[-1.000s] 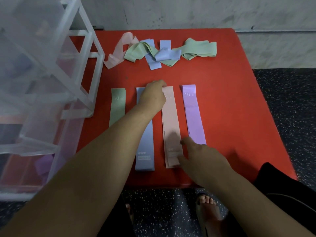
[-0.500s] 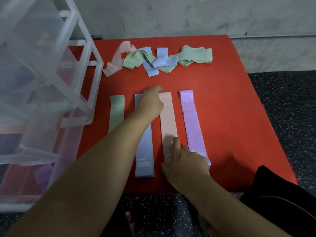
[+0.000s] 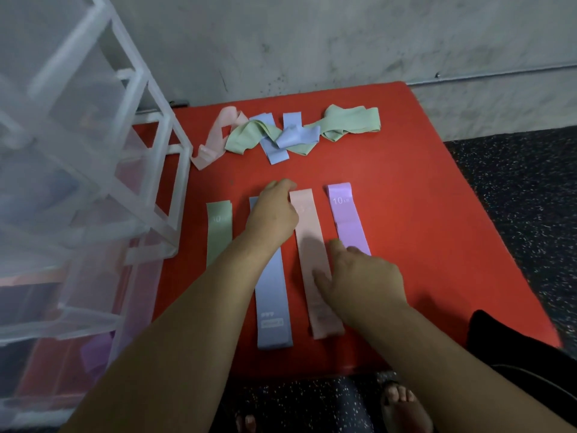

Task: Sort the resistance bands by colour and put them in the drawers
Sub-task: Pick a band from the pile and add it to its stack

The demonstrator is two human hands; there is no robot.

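Note:
Four flat bands lie side by side on the red table (image 3: 421, 214): a green band (image 3: 219, 232), a blue band (image 3: 273, 304), a pink band (image 3: 312, 254) and a purple band (image 3: 345, 217). My left hand (image 3: 273, 214) rests on the far end of the blue band, fingers curled down at the pink band's top edge. My right hand (image 3: 362, 279) lies flat over the near parts of the pink and purple bands, fingers spread. A tangled heap of pink, green and blue bands (image 3: 287, 134) sits at the table's far side.
A translucent plastic drawer unit (image 3: 78, 198) stands at the left, overlapping the table's left edge; purple bands (image 3: 96, 354) show through a lower drawer. A grey wall runs behind the table. Dark speckled floor lies to the right, and bare feet (image 3: 402, 407) below the table's near edge.
My right hand has slid from the near end of the pink band a little farther up and to the right, over the purple band. My left hand has stayed at the blue band's far end.

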